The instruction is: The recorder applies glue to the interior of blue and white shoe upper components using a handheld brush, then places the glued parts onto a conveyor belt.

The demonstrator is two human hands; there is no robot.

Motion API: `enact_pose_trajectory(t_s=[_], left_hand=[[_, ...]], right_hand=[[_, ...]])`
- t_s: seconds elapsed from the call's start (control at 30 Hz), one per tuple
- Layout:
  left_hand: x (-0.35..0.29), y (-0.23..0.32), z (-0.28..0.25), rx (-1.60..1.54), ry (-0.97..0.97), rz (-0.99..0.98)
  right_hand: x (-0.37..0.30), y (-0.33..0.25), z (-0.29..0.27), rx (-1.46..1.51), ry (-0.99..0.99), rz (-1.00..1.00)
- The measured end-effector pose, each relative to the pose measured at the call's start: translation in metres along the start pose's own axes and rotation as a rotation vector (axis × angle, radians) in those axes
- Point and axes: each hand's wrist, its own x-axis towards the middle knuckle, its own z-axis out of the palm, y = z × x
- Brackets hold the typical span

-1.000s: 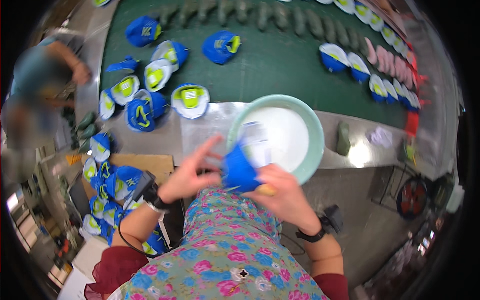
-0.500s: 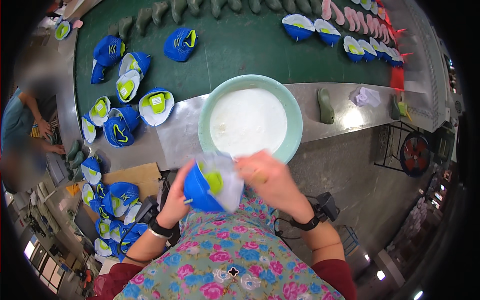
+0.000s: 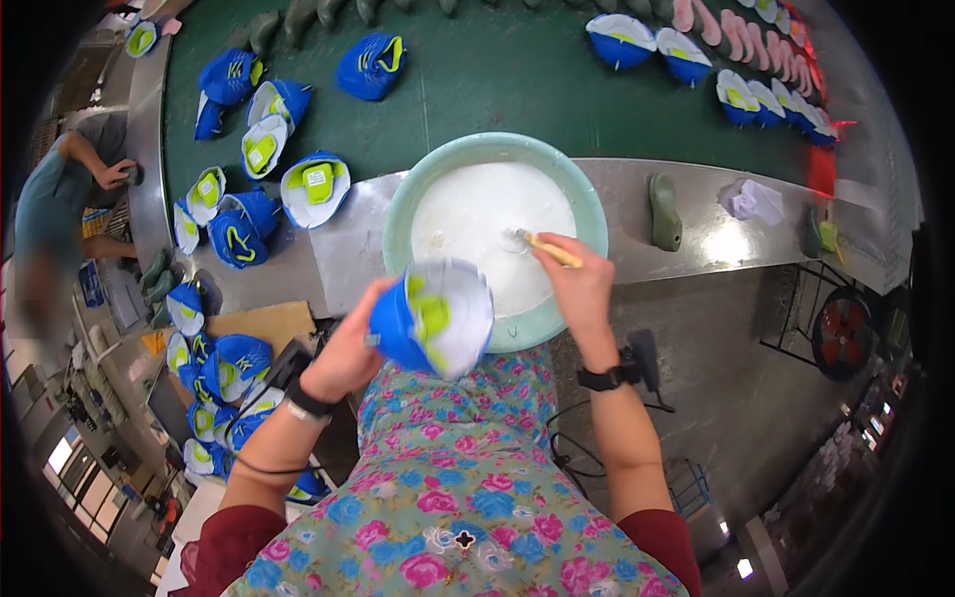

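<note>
My left hand (image 3: 343, 356) grips a blue shoe upper (image 3: 400, 330) by its outer side, just over the near rim of a pale green basin (image 3: 395, 219). The upper's white lining and yellow-green inner part face up, slightly blurred. In my right hand (image 3: 582, 289) is a brush (image 3: 555, 251) with a light wooden handle, its fingers closed round the handle. The brush head dips into the white liquid (image 3: 482, 219) near the basin's right side.
More blue shoe uppers (image 3: 316, 189) lie left of the basin and at the far right. A green shoe last (image 3: 665, 211) and crumpled white cloth (image 3: 756, 202) rest on the metal table edge (image 3: 627, 199). A person (image 3: 60, 209) works at far left; a fan (image 3: 844, 333) stands right.
My right hand has moved from the upper's lining out to the basin, and the brush now touches the white liquid. My left hand has raised the upper slightly toward the basin.
</note>
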Motion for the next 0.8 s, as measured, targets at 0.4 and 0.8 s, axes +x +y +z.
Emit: enact_pose_trajectory(t_s=[0.4, 0.8], left_hand=[[0.060, -0.010, 0.036, -0.053, 0.074, 0.149], [0.076, -0.008, 0.056, 0.150, 0.202, 0.487]], right_hand=[[0.026, -0.043, -0.064, 0.403, -0.062, 0.067], [0.016, -0.063, -0.096, 0.374, -0.247, 0.201]])
